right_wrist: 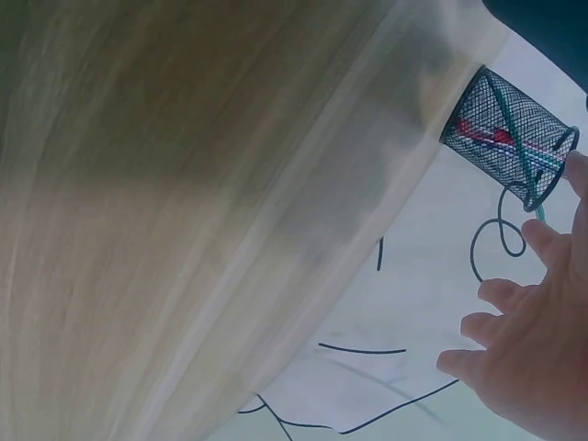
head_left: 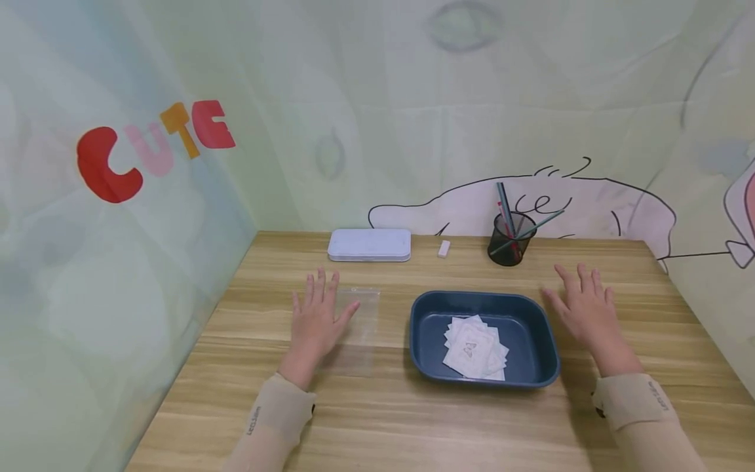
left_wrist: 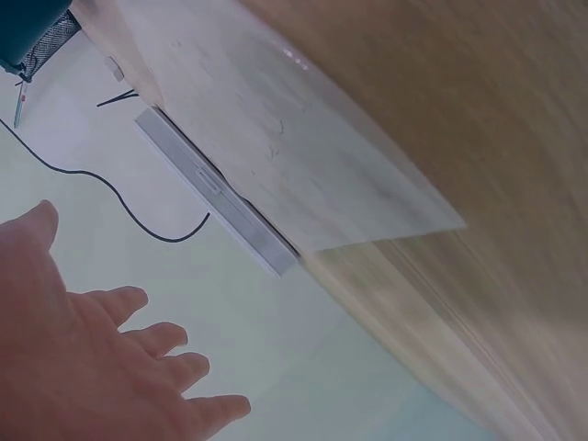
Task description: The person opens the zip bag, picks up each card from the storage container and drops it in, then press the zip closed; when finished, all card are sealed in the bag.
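My left hand [head_left: 315, 320], fingers spread and holding nothing, is over the left edge of a clear plastic bag [head_left: 361, 331] lying flat on the table. In the left wrist view the bag [left_wrist: 276, 129] shows as a glossy sheet beyond the hand [left_wrist: 92, 358]. My right hand [head_left: 586, 308] also has its fingers spread, just right of a dark blue tray [head_left: 425, 367]. Inside that tray lies a loose pile of small white square packets [head_left: 472, 347]. The right wrist view shows the right hand [right_wrist: 533, 331] with nothing in its fingers.
At the table's back edge stand a pale flat case [head_left: 369, 244], a small white eraser [head_left: 444, 249] and a black mesh cup [head_left: 508, 252] with several pens and pencils. Printed cloth [head_left: 354, 131] walls the wooden table [head_left: 377, 426] at the back and sides.
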`<state>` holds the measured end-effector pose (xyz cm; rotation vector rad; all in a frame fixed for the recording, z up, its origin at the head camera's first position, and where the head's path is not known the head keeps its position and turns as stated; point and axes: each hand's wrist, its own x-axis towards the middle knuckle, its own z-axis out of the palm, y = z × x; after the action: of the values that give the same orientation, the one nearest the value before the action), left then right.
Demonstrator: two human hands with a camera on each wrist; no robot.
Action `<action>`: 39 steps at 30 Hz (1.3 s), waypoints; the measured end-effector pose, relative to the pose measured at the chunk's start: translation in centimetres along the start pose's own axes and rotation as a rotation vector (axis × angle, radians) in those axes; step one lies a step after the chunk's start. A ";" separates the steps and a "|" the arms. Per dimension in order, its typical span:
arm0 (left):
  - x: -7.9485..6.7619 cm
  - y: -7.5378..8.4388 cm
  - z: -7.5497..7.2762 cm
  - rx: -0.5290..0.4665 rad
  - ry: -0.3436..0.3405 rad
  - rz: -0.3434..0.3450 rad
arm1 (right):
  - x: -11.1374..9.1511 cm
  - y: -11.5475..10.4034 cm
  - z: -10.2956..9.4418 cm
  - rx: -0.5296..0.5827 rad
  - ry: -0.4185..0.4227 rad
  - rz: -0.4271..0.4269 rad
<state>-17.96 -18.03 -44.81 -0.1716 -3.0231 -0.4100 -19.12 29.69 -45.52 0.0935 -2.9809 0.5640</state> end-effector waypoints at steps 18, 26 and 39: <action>-1.3 -0.1 -1.2 -0.319 0.088 -0.041 | -0.8 -10.1 -4.3 0.415 -0.138 -0.113; -1.4 -1.5 -1.6 -0.440 0.053 -0.164 | -1.6 -16.5 -2.7 0.711 -0.302 -0.169; -1.8 -3.7 -1.7 -0.483 -0.073 -0.202 | -2.5 -26.7 5.2 1.405 -0.694 0.103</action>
<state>-16.55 -22.23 -44.33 0.0939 -2.9586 -1.1704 -14.94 3.09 -41.05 0.2668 -2.3303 2.9191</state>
